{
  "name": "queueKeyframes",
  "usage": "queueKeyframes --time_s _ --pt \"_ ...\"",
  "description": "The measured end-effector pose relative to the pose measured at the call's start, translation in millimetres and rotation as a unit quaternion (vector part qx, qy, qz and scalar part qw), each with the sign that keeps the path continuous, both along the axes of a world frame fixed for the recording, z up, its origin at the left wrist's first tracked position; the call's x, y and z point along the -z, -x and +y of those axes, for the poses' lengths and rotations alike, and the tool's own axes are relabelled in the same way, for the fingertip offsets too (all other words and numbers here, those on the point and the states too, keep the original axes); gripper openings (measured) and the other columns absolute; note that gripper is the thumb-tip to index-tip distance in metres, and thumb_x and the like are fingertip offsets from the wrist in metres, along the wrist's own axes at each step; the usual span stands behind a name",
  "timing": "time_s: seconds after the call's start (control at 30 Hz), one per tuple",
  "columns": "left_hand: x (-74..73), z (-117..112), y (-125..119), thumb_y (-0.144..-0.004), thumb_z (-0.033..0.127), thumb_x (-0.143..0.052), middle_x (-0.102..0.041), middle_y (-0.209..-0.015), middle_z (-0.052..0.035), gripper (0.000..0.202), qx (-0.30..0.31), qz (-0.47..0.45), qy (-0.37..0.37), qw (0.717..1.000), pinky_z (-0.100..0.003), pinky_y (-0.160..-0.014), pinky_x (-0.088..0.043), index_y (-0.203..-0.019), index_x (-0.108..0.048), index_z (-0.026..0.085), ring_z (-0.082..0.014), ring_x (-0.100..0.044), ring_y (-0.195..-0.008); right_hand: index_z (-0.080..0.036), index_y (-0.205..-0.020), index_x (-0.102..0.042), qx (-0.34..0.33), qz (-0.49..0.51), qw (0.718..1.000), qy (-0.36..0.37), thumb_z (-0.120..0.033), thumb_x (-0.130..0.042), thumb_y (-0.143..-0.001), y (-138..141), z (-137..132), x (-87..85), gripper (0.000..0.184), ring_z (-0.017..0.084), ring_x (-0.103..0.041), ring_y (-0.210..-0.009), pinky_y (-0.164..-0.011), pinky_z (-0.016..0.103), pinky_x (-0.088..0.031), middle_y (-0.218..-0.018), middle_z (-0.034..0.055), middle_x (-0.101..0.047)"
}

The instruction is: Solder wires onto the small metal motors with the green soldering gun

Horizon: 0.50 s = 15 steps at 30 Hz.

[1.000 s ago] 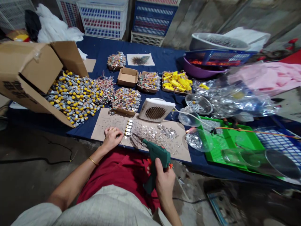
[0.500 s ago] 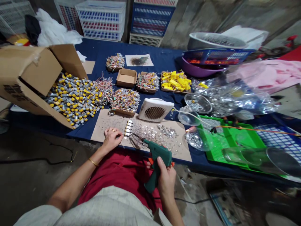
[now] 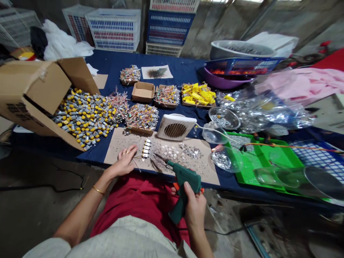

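My right hand (image 3: 194, 206) is wrapped round the grip of a green soldering gun (image 3: 186, 177) with orange parts. Its thin metal tip points up and left, a little apart from a row of several small motors (image 3: 146, 148) with white and yellow ends. Left of that row, my left hand (image 3: 127, 160) lies low over the cardboard sheet with its fingers curled. Thin wires (image 3: 137, 165) come out from beside its fingers, and the fingertips are partly hidden. Small metal pieces (image 3: 190, 150) are scattered on the cardboard sheet (image 3: 114, 143).
A white-framed fan (image 3: 176, 127) stands behind the sheet. To the left, a tipped carton (image 3: 32, 89) spills motors. Small boxes hold wired motors (image 3: 142, 116) and yellow parts (image 3: 199, 94). Right are bowls of metal pieces (image 3: 224, 158) and a green tray (image 3: 282, 154).
The soldering gun has drawn back right and down, away from the motor row. My left hand has shifted slightly left, and wires now show beside it. The view has tilted up a little.
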<state>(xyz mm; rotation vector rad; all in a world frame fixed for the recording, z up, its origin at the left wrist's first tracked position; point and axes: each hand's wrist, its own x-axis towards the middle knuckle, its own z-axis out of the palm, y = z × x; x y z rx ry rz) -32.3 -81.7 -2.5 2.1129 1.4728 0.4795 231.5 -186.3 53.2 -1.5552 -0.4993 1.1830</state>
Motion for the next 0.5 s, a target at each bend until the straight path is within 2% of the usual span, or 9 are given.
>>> queueKeyframes --time_s 0.03,0.1,0.2,0.27,0.33,0.43,0.5 --pt "-2.8 5.5 1.7 -0.073 0.02 -0.06 -0.045 -0.138 -0.012 0.062 0.028 0.021 0.016 0.999 -0.048 -0.104 -0.026 -0.134 -0.046 0.026 -0.0298 -0.039 -0.126 -0.012 -0.083 -0.068 0.0 0.003 1.0 0.0 -0.055 -0.076 -0.065 -1.0 0.3 -0.3 0.048 0.025 -0.069 -0.056 -0.053 0.032 -0.057 -0.061 0.0085 -0.07" --pt "-7.0 17.7 1.1 -0.074 0.028 -0.066 -0.055 -0.123 -0.0102 0.043 0.064 0.059 0.041 0.995 -0.048 -0.101 -0.028 -0.116 -0.057 0.025 -0.0296 -0.044 -0.118 -0.01 -0.082 -0.069 -0.001 0.011 1.0 -0.001 -0.054 -0.076 -0.064 -2.7 1.4 -0.3 0.048 0.025 -0.068 -0.054 -0.051 0.032 -0.056 -0.06 0.0094 -0.069" --pt "-9.0 29.1 -6.0 -0.081 0.033 -0.062 -0.062 -0.098 -0.0064 0.013 0.077 0.066 0.03 0.994 -0.043 -0.096 -0.031 -0.087 -0.062 0.021 -0.0248 -0.05 -0.103 -0.01 -0.083 -0.069 0.011 0.018 1.0 -0.006 -0.053 -0.077 -0.064 -4.9 2.9 -0.1 0.048 0.024 -0.068 -0.053 -0.049 0.031 -0.056 -0.062 0.0098 -0.07" --pt "-9.1 29.2 -10.5 -0.086 0.031 -0.057 -0.064 -0.091 -0.0052 0.013 0.067 0.042 0.011 0.997 -0.04 -0.094 -0.033 -0.081 -0.061 0.02 -0.0223 -0.053 -0.097 -0.01 -0.085 -0.069 0.021 0.024 0.999 -0.002 -0.054 -0.077 -0.063 -6.7 3.6 0.0 0.05 0.025 -0.068 -0.052 -0.048 0.031 -0.055 -0.062 0.0093 -0.07" --pt "-9.7 26.0 -13.1 -0.087 0.029 -0.054 -0.067 -0.087 -0.0048 0.014 0.041 0.018 0.019 0.999 -0.035 -0.088 -0.037 -0.083 -0.063 0.02 -0.0205 -0.057 -0.09 -0.01 -0.086 -0.069 0.018 0.032 0.999 0.004 -0.055 -0.077 -0.063 -9.5 4.2 0.5 0.051 0.025 -0.067 -0.052 -0.046 0.031 -0.055 -0.06 0.0091 -0.07" --pt "-13.4 22.7 -14.9 -0.088 0.03 -0.05 -0.07 -0.082 -0.0047 0.02 0.0 -0.016 0.068 0.998 -0.029 -0.075 -0.042 -0.086 -0.067 0.02 -0.019 -0.061 -0.08 -0.01 -0.085 -0.069 0.003 0.022 1.0 0.007 -0.057 -0.076 -0.063 -16.4 5.6 2.6 0.051 0.026 -0.067 -0.051 -0.045 0.032 -0.054 -0.061 0.0095 -0.07" --pt "-17.4 24.0 -16.0 -0.089 0.032 -0.047 -0.072 -0.079 -0.0043 0.027 0.0 -0.04 0.102 0.994 -0.026 -0.069 -0.042 -0.083 -0.07 0.019 -0.0185 -0.062 -0.075 -0.011 -0.085 -0.068 -0.006 0.004 1.0 0.004 -0.057 -0.075 -0.064 -22.0 6.7 4.3 0.051 0.025 -0.067 -0.052 -0.048 0.032 -0.054 -0.063 0.0095 -0.071"
